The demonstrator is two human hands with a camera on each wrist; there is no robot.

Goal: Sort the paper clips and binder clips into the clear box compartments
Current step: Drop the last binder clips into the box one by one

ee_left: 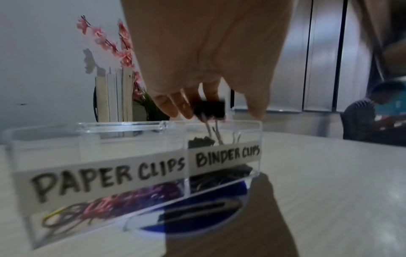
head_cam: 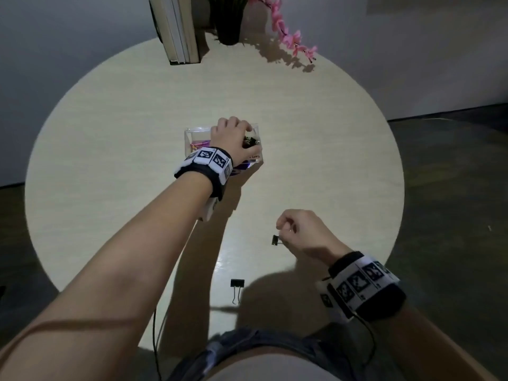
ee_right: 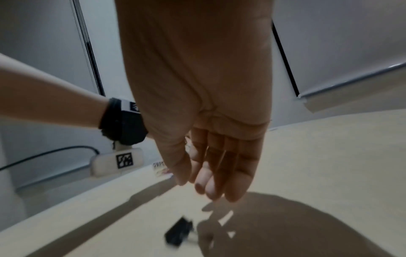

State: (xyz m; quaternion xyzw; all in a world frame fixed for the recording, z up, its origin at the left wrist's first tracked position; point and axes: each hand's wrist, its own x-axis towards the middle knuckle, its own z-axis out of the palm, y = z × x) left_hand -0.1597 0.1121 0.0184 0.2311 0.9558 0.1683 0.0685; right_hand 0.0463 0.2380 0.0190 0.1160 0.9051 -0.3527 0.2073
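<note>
A clear box (head_cam: 192, 132) (ee_left: 131, 125) stands mid-table, its compartments labelled PAPER CLIPS and BINDER CLIPS. Coloured paper clips (ee_left: 105, 207) lie in the left compartment and black binder clips (ee_left: 222, 175) in the right one. My left hand (head_cam: 247, 133) (ee_left: 219, 113) hovers over the right compartment and pinches a black binder clip (ee_left: 212, 107), handles hanging down. My right hand (head_cam: 283, 229) (ee_right: 202, 182) hangs with relaxed fingers, holding nothing, just above a binder clip (head_cam: 275, 240) (ee_right: 178, 232) on the table. Another binder clip (head_cam: 237, 287) lies near the front edge.
Upright books (head_cam: 178, 28), a dark plant pot (head_cam: 228, 23) and pink flowers (head_cam: 288, 37) stand at the back of the round table (head_cam: 110, 133). A blue round piece (ee_left: 197, 215) sits at the box's near side. A person (ee_left: 362, 118) sits far off.
</note>
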